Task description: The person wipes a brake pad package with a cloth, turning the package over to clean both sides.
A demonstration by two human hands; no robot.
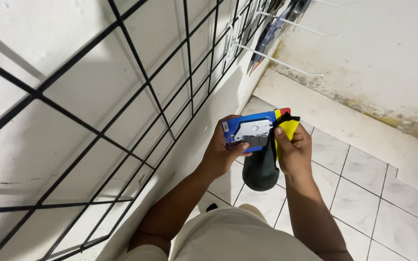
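My left hand grips a blue blister card that carries a small grey metal part under clear plastic. My right hand holds the card's right edge together with a yellow cloth and a dark green cloth that hangs down below both hands. Both hands are raised in front of my chest, beside the wall.
A black wire grid panel leans along the white wall at left. White hooks with hanging packaged goods stick out at the top. White floor tiles lie below, with a stained wall base beyond.
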